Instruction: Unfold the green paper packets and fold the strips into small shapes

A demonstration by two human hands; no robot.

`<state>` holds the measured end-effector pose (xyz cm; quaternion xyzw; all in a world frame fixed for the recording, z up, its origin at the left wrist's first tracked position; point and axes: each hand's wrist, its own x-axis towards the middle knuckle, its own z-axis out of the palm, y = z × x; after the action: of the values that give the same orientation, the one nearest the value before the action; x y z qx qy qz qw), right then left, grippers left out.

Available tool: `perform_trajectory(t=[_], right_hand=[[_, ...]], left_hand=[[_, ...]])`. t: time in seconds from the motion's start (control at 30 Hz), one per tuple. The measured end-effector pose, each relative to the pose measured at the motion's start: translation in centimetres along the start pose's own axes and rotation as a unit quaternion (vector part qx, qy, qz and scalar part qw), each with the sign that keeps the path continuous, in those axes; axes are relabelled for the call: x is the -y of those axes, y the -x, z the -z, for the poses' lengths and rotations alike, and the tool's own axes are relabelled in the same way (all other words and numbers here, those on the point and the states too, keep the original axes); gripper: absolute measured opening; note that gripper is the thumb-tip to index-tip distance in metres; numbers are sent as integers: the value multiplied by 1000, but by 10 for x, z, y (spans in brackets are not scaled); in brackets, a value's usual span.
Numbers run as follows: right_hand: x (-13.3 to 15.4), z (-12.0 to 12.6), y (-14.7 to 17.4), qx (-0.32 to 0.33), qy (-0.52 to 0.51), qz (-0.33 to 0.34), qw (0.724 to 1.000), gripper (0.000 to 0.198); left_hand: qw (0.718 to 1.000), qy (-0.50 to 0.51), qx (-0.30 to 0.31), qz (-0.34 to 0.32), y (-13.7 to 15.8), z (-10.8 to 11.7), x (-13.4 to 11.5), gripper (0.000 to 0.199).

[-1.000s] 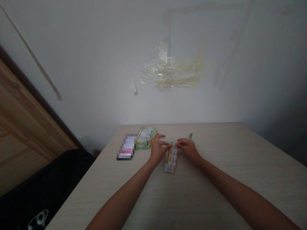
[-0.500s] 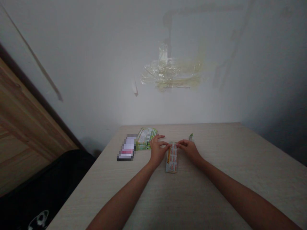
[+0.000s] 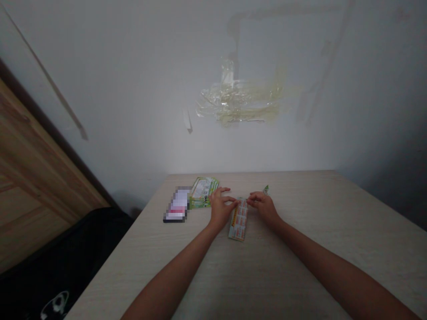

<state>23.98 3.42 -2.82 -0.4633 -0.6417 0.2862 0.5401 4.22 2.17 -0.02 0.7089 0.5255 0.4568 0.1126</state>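
Note:
A narrow printed card (image 3: 239, 222), with rows of orange-red and white boxes and a yellow strip, lies on the table between my hands. My left hand (image 3: 220, 208) pinches its upper left edge with thumb and index finger; the other fingers are spread. At the card's upper right corner is my right hand (image 3: 264, 207), its fingers closed together. Whether a corner or a small piece is between them is too small to tell. Behind my left hand, a fanned stack of green and white printed cards (image 3: 200, 189) rests on the table.
Left of the stack lies a phone (image 3: 178, 205) with a blurred screen. A small green and white scrap (image 3: 266, 190) sits behind my right hand. The pale wooden table (image 3: 300, 195) meets a wall (image 3: 133, 89) with clear tape. A black bag (image 3: 66, 258) is at the left.
The near end of the printed card has swung slightly left. My right hand has shifted a little to the right, while my left hand keeps its pinch.

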Motion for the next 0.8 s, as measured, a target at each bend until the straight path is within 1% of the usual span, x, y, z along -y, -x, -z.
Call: perform_trajectory(t=[0.1, 0.27, 0.43, 0.53, 0.67, 0.8], right_hand=[[1, 0, 0, 5, 10, 10, 1000, 25], [6, 0, 2, 5, 82, 25, 996, 32], [6, 0, 4, 18, 138, 28, 990, 34], [6, -2, 4, 15, 184, 28, 982, 31], [9, -7, 5, -7, 251, 23, 968, 23], [11, -12, 5, -19, 260, 31, 965, 16]], left_hand=[[1000, 6, -5, 0, 1, 0, -1, 5], [1000, 15, -22, -3, 2, 0, -2, 4], [1000, 9, -27, 2, 3, 0, -2, 3], [1000, 4, -20, 14, 5, -2, -4, 4], [999, -18, -14, 32, 7, -5, -6, 2], [998, -37, -20, 47, 8, -6, -7, 2]])
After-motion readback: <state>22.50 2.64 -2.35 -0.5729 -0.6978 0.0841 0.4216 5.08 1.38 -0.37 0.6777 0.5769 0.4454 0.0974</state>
